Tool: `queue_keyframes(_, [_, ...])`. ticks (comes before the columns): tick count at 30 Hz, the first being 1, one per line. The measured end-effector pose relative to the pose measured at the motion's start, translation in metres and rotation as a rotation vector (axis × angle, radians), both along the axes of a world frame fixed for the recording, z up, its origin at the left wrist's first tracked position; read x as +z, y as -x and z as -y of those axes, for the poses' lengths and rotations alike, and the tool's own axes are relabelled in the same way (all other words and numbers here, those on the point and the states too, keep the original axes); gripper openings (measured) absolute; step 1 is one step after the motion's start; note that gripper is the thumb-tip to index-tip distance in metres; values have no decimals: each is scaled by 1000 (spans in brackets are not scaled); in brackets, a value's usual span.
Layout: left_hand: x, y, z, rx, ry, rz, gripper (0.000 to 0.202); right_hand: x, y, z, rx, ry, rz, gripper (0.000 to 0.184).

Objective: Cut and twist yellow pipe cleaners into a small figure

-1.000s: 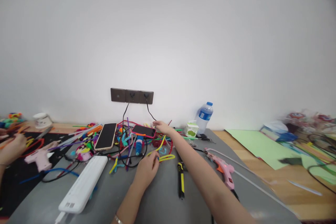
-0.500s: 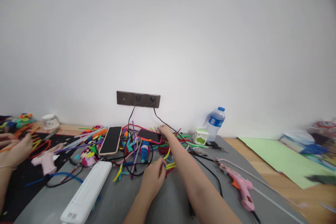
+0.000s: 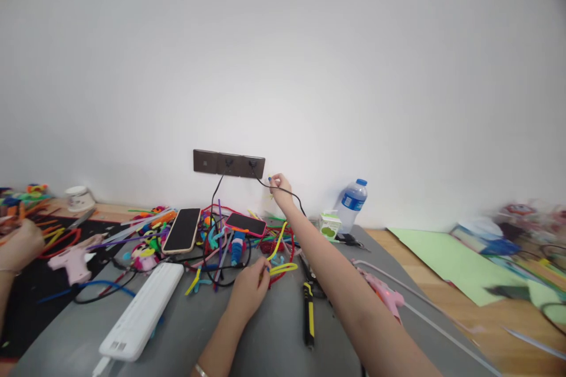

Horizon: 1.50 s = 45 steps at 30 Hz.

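Observation:
Low in front of me, my left hand (image 3: 250, 290) is closed, its fingers pinched round yellow pipe cleaners (image 3: 285, 268) whose loop sticks out to the right. A red pipe cleaner curves up beside the loop. My right hand (image 3: 280, 188) is raised at the wall, right of the sockets. Its fingertips pinch a small yellow piece, apparently pipe cleaner, with a spot of blue by it. A black cable (image 3: 262, 181) crosses in front of that hand. Under my right forearm lie yellow-and-black pliers (image 3: 308, 312).
A dark-screened phone (image 3: 182, 231), a pink-edged phone (image 3: 246, 224) and a white power strip (image 3: 144, 312) lie among tangled pipe cleaners. A water bottle (image 3: 352, 205) and small box (image 3: 329, 224) stand right. A pink glue gun (image 3: 384, 291) lies nearby. Another person's hand (image 3: 22, 244) works at left.
My right hand has risen from the pile to the wall with a small yellow piece. My left hand has shifted slightly left. The pliers have come into view from behind my forearm.

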State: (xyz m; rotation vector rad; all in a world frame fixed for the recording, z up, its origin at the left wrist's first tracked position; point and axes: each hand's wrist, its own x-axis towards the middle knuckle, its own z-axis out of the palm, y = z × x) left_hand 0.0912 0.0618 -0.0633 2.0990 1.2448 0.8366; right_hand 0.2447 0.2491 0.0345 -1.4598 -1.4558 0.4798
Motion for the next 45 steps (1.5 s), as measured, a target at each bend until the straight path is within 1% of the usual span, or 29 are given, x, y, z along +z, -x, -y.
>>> queue_keyframes(2, [0, 0, 0, -1, -2, 1, 21, 0, -1, 1, 62, 131, 44, 10])
queue_keyframes(6, [1, 0, 1, 0, 11, 0, 21, -12, -3, 13, 195, 405, 118, 16])
queue_keyframes(9, [1, 0, 0, -2, 14, 0, 22, -20, -6, 25, 270, 548, 116, 22])
queue_keyframes(11, [1, 0, 0, -3, 2, -3, 22, -21, -9, 32, 317, 629, 98, 22])
queue_keyframes(13, [1, 0, 0, -1, -2, -9, 22, -18, -11, 39, 375, 711, 75, 20])
queue_keyframes(17, [0, 1, -1, -3, -5, 6, 24, -6, -16, 53, 522, 859, 10, 8])
queue_keyframes(19, [-1, 2, -2, -8, -9, 64, 26, 0, -19, 60, 581, 910, -24, 9])
queue_keyframes(22, [-6, 3, -5, 0, 14, 236, 39, 6, -27, 74, 634, 955, -69, 8])
queue_keyframes(24, [-11, 3, -8, 50, 46, 376, 46, 5, -32, 86, 654, 962, -102, 8])
queue_keyframes(26, [-16, 3, -10, 124, 79, 500, 48, 2, -36, 99, 668, 960, -137, 10])
queue_keyframes(28, [-20, 3, -12, 169, 97, 569, 47, -4, -40, 112, 708, 956, -175, 13])
queue_keyframes(30, [-22, 2, -14, 188, 98, 589, 46, -11, -42, 121, 773, 933, -180, 16])
queue_keyframes(31, [-23, 2, -15, 193, 94, 588, 46, -14, -42, 124, 776, 886, -151, 18])
queue_keyframes(33, [-23, 2, -15, 200, 87, 581, 45, -19, -43, 124, 693, 730, -51, 22])
queue_keyframes(35, [-22, 2, -15, 200, 87, 566, 46, -22, -41, 118, 550, 564, 28, 26])
queue_keyframes(37, [-22, 2, -14, 180, 95, 543, 47, -24, -36, 105, 466, 465, 48, 32])
queue_keyframes(40, [-23, 1, -12, 118, 110, 508, 48, -28, -23, 81, 399, 390, 78, 39])
queue_keyframes(42, [-22, 1, -11, 75, 114, 490, 48, -33, -11, 63, 358, 374, 122, 41])
queue_keyframes(45, [-20, 1, -10, 44, 118, 482, 48, -44, 7, 39, 305, 395, 195, 32])
